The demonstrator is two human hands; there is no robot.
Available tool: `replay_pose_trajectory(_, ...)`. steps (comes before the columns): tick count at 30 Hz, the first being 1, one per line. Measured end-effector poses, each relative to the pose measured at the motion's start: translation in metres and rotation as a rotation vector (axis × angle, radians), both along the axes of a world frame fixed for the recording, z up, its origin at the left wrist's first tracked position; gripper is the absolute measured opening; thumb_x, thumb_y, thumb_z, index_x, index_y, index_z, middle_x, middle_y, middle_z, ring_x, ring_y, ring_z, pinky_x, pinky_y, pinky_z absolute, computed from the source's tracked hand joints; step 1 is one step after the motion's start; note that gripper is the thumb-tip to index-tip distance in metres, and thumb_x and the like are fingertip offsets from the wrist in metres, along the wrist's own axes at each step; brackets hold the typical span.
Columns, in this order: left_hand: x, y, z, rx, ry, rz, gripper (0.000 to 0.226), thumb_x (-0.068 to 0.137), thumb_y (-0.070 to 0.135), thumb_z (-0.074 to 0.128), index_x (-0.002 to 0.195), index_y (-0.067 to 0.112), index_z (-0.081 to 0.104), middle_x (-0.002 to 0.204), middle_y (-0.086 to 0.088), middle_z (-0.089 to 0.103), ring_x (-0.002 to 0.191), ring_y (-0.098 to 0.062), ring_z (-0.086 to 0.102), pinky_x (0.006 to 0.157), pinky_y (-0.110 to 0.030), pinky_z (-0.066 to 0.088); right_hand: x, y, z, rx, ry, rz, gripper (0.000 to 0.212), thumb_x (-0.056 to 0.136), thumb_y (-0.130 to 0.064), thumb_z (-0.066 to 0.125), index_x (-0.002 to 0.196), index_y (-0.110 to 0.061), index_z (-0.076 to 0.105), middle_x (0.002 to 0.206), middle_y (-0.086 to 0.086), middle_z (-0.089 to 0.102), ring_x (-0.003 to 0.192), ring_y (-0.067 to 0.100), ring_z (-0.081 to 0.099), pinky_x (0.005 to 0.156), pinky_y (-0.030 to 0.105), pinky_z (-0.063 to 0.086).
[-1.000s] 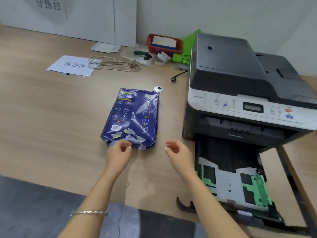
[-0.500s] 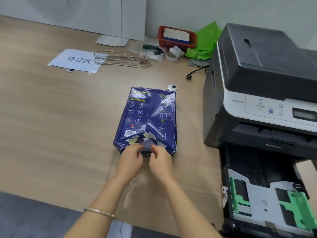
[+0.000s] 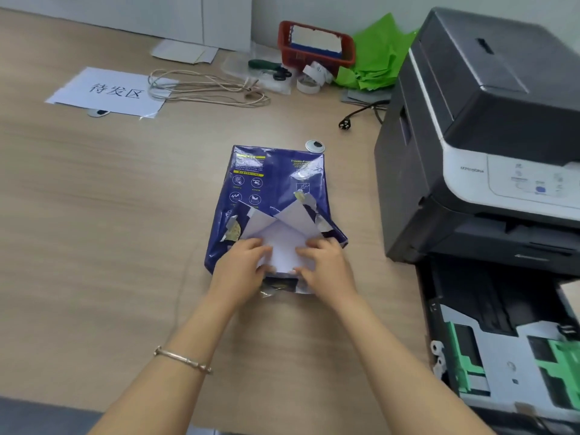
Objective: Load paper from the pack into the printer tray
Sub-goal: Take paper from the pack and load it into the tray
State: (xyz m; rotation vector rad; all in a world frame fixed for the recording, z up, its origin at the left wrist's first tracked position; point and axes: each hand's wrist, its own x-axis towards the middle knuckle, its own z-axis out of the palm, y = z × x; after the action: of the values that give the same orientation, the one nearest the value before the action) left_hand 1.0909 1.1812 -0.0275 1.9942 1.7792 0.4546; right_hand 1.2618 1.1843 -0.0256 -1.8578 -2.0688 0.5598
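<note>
A dark blue paper pack (image 3: 276, 180) lies flat on the wooden desk, its near end torn open with flaps folded back. White paper (image 3: 284, 243) shows in the opening. My left hand (image 3: 241, 265) and my right hand (image 3: 323, 262) both rest on the pack's open end, fingers pressed on the wrapper flaps and the white sheets. To the right stands the grey and white printer (image 3: 483, 136). Its tray (image 3: 502, 350) is pulled out toward me, holding no paper, with green guides visible.
A paper sign (image 3: 106, 92) and a coiled cord (image 3: 207, 87) lie at the back left. A red basket (image 3: 315, 43), tape rolls, scissors and green paper (image 3: 376, 61) sit behind. A black plug (image 3: 345, 124) and a round desk grommet (image 3: 314, 146) lie near the pack.
Both hands reached the pack's near end and pulled its flaps open, exposing white paper. The view shifted left and closer.
</note>
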Motion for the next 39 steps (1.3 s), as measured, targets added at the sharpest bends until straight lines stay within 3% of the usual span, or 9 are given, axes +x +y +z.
replay_pose_trajectory(5, -0.006, 0.002, -0.002, 0.019, 0.057, -0.081, 0.043, 0.08, 0.021, 0.068, 0.122, 0.021, 0.064, 0.136, -0.004, 0.055, 0.128, -0.021, 0.048, 0.093, -0.034, 0.045, 0.003, 0.001, -0.002, -0.022, -0.094, 0.102, 0.049, 0.075, -0.027, 0.076, 0.123, -0.019, 0.065, 0.135, 0.007, 0.058, 0.127, 0.027, 0.045, 0.103, 0.033, 0.036)
replay_pose_trajectory(13, -0.013, 0.008, 0.007, 0.077, 0.039, -0.109, 0.02, 0.079, 0.03, 0.07, 0.089, 0.014, 0.075, 0.105, -0.01, 0.07, 0.104, -0.026, 0.062, 0.077, -0.034, 0.051, 0.005, 0.001, 0.003, -0.037, -0.12, 0.136, 0.039, 0.086, -0.031, 0.066, 0.123, -0.021, 0.065, 0.137, 0.006, 0.056, 0.128, 0.026, 0.044, 0.103, 0.032, 0.036)
replay_pose_trajectory(18, -0.013, 0.011, 0.018, 0.002, 0.028, -0.13, 0.021, 0.082, 0.032, 0.066, 0.093, 0.017, 0.075, 0.106, -0.011, 0.069, 0.1, -0.027, 0.062, 0.076, -0.038, 0.05, 0.007, 0.001, 0.004, -0.045, -0.058, 0.091, 0.038, 0.086, -0.033, 0.065, 0.123, -0.022, 0.065, 0.136, 0.003, 0.058, 0.127, 0.022, 0.045, 0.103, 0.027, 0.034)
replay_pose_trajectory(25, -0.013, 0.012, 0.025, -0.106, -0.025, -0.074, 0.021, 0.083, 0.028, 0.067, 0.099, 0.018, 0.076, 0.115, -0.015, 0.066, 0.104, -0.031, 0.062, 0.086, -0.042, 0.048, 0.008, -0.01, 0.001, 0.057, 0.238, -0.23, 0.052, 0.07, -0.037, 0.079, 0.115, -0.014, 0.068, 0.117, 0.005, 0.062, 0.115, 0.023, 0.048, 0.089, 0.018, 0.035)
replay_pose_trajectory(29, -0.016, 0.017, 0.025, -0.132, -0.04, -0.085, 0.015, 0.081, 0.027, 0.07, 0.093, 0.02, 0.076, 0.112, -0.013, 0.068, 0.098, -0.03, 0.065, 0.083, -0.042, 0.05, 0.013, -0.008, 0.002, 0.019, 0.399, -0.305, 0.046, 0.064, -0.039, 0.081, 0.096, -0.009, 0.069, 0.1, 0.008, 0.064, 0.101, 0.025, 0.056, 0.084, 0.036, 0.047)
replay_pose_trajectory(32, -0.015, 0.016, 0.018, -0.059, -0.022, -0.073, 0.017, 0.085, 0.02, 0.063, 0.096, 0.021, 0.076, 0.101, -0.007, 0.074, 0.096, -0.028, 0.066, 0.074, -0.029, 0.047, 0.012, -0.008, 0.006, 0.015, 0.433, -0.383, 0.043, 0.069, -0.04, 0.08, 0.095, -0.008, 0.067, 0.098, 0.008, 0.061, 0.09, 0.023, 0.059, 0.078, 0.036, 0.05)
replay_pose_trajectory(35, -0.008, 0.009, 0.013, 0.226, 0.082, -0.103, 0.017, 0.078, 0.009, 0.059, 0.083, 0.019, 0.072, 0.068, -0.004, 0.073, 0.066, -0.029, 0.068, 0.053, -0.026, 0.036, 0.01, -0.006, 0.013, -0.012, 0.431, -0.523, 0.037, 0.08, -0.044, 0.07, 0.094, -0.011, 0.061, 0.09, 0.005, 0.057, 0.082, 0.022, 0.057, 0.066, 0.027, 0.044)
replay_pose_trajectory(37, -0.003, 0.001, 0.014, 0.33, 0.152, -0.188, 0.014, 0.063, 0.007, 0.061, 0.07, 0.018, 0.066, 0.047, -0.003, 0.063, 0.042, -0.026, 0.06, 0.043, -0.022, 0.029, 0.007, -0.001, 0.017, -0.152, 0.605, -0.641, 0.033, 0.085, -0.039, 0.064, 0.097, -0.01, 0.056, 0.091, 0.005, 0.06, 0.083, 0.025, 0.063, 0.056, 0.024, 0.046)
replay_pose_trajectory(39, 0.001, -0.007, 0.013, 0.353, 0.164, -0.262, 0.014, 0.055, 0.007, 0.06, 0.063, 0.017, 0.061, 0.042, -0.003, 0.057, 0.036, -0.026, 0.054, 0.039, -0.021, 0.029, 0.005, 0.005, 0.021, -0.308, 0.864, -0.768, 0.029, 0.085, -0.03, 0.062, 0.101, -0.008, 0.053, 0.105, 0.012, 0.061, 0.091, 0.03, 0.068, 0.052, 0.027, 0.055)
